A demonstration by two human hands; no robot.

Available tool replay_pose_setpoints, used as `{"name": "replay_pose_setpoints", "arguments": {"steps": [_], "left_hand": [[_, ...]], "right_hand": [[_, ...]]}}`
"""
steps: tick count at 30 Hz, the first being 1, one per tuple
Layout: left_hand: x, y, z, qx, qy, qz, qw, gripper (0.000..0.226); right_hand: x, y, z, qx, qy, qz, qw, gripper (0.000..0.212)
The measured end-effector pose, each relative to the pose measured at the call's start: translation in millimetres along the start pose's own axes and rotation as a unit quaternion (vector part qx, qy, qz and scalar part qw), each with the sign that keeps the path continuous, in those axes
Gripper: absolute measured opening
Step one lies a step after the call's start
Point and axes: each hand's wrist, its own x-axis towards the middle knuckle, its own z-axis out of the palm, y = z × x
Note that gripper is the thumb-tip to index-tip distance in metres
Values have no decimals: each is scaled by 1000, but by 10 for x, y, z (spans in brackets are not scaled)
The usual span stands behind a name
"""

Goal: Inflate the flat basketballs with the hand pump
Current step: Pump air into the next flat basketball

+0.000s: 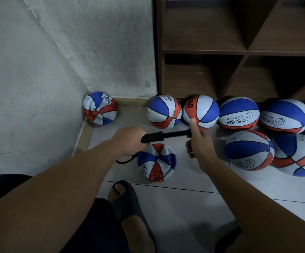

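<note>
**A:** Left grip point(129, 138) closed round the black hand pump point(163, 136) at its barrel end; right grip point(197, 141) meets the far handle end, forefinger straight, lower fingers curled, though whether it truly clasps the handle I cannot tell. Why is the pump held level?

**B:** I judge it is held so for stroking: one hand steadies, the other drives. The hose point(125, 159) loops from my left hand down towards the flat basketball point(156, 162) on the floor point(184, 207), just below the pump (its needle joint is hidden).

**A:** And the rest?

**B:** Another crumpled ball point(99, 108) lies in the wall corner; the round ones point(238, 113) sit along the shelf unit point(202, 52), apart from the flat pair.
</note>
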Motion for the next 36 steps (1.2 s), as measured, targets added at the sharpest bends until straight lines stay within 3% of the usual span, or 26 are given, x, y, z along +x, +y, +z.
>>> {"name": "replay_pose_setpoints", "arguments": {"steps": [4,9,11,17,22,29,36], "left_hand": [[2,-227,4,-17,21,-51,998,29],[7,-448,46,-33,49,-85,995,34],[15,-489,89,-50,44,-97,993,32],[21,-728,195,-75,23,-134,988,36],[6,-879,164,-73,15,-155,985,33],[57,-844,105,-123,1,-170,978,33],[-52,-547,-68,-225,-27,-150,962,21]], "right_hand": [[82,275,132,-5,13,6,1000,84],[271,712,378,-246,-35,-30,968,33],[331,877,475,-307,-50,-45,949,23],[513,1123,667,-450,-58,-94,886,37],[632,1154,736,-527,-68,-156,833,35],[631,1078,596,-483,-84,-143,860,20],[399,702,124,-365,-61,-177,912,35]]}}
